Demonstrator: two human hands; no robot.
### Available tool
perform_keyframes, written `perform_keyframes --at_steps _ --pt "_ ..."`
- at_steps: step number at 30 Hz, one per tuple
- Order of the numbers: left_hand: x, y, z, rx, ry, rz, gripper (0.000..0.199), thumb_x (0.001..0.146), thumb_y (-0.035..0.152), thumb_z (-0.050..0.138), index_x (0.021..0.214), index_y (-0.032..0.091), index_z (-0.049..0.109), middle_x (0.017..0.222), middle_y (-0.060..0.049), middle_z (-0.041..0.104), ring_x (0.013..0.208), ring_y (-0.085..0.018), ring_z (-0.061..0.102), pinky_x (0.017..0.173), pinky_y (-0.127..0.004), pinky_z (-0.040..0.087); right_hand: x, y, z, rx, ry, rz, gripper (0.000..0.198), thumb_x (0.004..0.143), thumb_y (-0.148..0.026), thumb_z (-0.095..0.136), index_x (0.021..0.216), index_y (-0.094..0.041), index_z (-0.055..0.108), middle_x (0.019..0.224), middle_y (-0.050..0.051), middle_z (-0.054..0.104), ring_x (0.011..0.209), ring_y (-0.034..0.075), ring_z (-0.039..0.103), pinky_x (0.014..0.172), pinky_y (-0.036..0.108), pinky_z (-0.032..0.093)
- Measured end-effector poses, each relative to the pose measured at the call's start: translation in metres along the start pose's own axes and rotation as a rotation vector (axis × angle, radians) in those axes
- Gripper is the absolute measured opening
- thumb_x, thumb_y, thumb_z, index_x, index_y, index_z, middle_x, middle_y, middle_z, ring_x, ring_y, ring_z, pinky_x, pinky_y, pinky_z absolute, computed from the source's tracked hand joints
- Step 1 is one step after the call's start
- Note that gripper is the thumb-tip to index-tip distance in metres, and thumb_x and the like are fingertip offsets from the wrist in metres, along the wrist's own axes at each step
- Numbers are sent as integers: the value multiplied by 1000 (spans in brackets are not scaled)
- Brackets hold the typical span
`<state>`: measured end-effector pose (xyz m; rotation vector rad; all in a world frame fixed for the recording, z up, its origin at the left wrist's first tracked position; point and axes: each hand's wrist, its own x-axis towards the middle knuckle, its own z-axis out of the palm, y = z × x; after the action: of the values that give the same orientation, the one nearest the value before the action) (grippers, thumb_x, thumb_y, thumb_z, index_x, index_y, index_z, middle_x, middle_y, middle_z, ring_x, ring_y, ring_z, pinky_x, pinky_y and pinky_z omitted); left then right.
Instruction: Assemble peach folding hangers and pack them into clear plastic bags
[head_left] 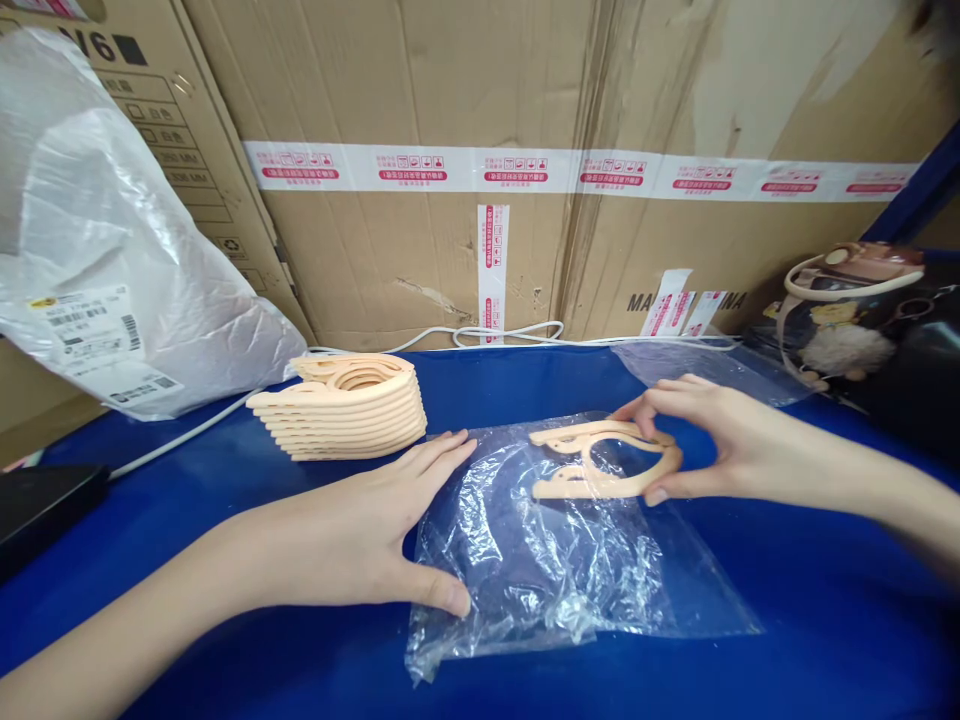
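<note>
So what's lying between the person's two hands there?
In the head view, a crinkled clear plastic bag spans the stretch between the left hand and the right hand, which pinches a peach plastic piece at the bag.

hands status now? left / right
Left hand: open, palm flat, pressing the edge of the clear plastic bag onto the blue table.
Right hand: closed in a pinch on the peach plastic piece at the bag.

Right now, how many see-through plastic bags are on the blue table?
2. One clear bag lies in front, pinned by the left hand, with the right hand holding a peach hanger over it. Another clear bag lies behind the right hand. More may be hidden.
</note>
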<state>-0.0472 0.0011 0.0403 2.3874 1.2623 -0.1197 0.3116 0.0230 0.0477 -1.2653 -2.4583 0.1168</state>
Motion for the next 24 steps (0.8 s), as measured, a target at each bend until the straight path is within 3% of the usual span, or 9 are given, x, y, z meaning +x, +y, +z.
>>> perform_keyframes --at_steps 3,6,11,15,19,24 --pt "1 2 1 -3 -20 -9 117 73 79 62 158 25 5 165 -10 2 150 -35 9 121 -50 23 6 -16 22 51 -97 -29 46 73 -66 72 93 -26 58 110 6 70 100 30 62 82 41 48" --pt "2 1 3 -5 -7 0 115 74 79 62 158 25 5 165 -9 2 150 -35 7 121 -50 22 7 -26 36 98 -113 -32 42 81 -62 67 99 -26 54 121 7 67 103 29 61 83 42 48" --pt "0 4 4 -3 10 19 111 77 77 60 158 27 5 165 -8 1 151 -34 6 122 -50 21 6 -15 35 65 -129 15 46 80 -63 66 106 -26 55 109 6 68 98 29 63 82 44 49" --pt "-6 17 7 11 -54 59 81 94 59 51 157 34 8 165 3 1 151 -28 3 123 -47 18 9 -3 33 243 -163 -15 37 86 -53 66 108 -26 54 111 4 67 102 24 63 87 40 50" --pt "-12 28 11 13 -55 191 67 101 35 47 157 35 10 164 6 8 151 -24 11 123 -39 21 14 -11 41 389 -128 -33 31 89 -46 65 109 -25 52 109 4 68 96 21 66 83 37 52" --pt "-11 30 13 10 -69 274 64 101 28 46 157 33 16 163 7 12 150 -22 14 123 -33 23 19 -24 50 389 -86 -25 34 87 -44 67 110 -25 51 111 6 68 81 19 65 71 35 53"
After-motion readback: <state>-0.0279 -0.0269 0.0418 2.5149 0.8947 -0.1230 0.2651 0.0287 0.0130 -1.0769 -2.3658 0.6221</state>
